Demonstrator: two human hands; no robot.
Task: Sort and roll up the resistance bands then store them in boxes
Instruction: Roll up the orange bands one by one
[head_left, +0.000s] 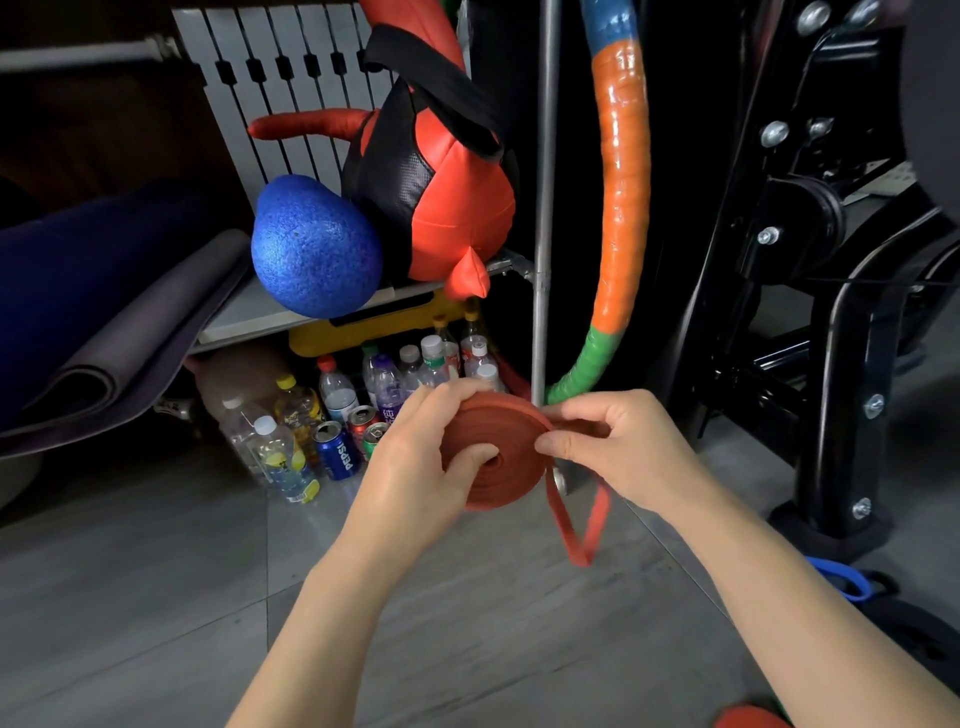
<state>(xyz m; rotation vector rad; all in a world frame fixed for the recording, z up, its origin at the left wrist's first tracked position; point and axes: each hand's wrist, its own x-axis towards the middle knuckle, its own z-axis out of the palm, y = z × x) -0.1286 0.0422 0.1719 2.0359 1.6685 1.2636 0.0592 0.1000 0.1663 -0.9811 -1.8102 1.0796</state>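
A red resistance band (511, 467) is mostly wound into a flat coil held in mid-air over the grey floor. My left hand (415, 467) grips the coil, thumb pressed near its centre and fingers curled over the top edge. My right hand (618, 449) pinches the band at the coil's right edge. A short loose loop of the band (579, 525) hangs below the right hand. No storage box is in view.
Several bottles and cans (332, 415) stand on the floor under a shelf (249, 317) holding a blue foam ball (314, 247) and a red-black bag (447, 208). Rolled mats (104, 322) lie left. A black machine frame (841, 312) stands right. A blue band (844, 579) lies by its base.
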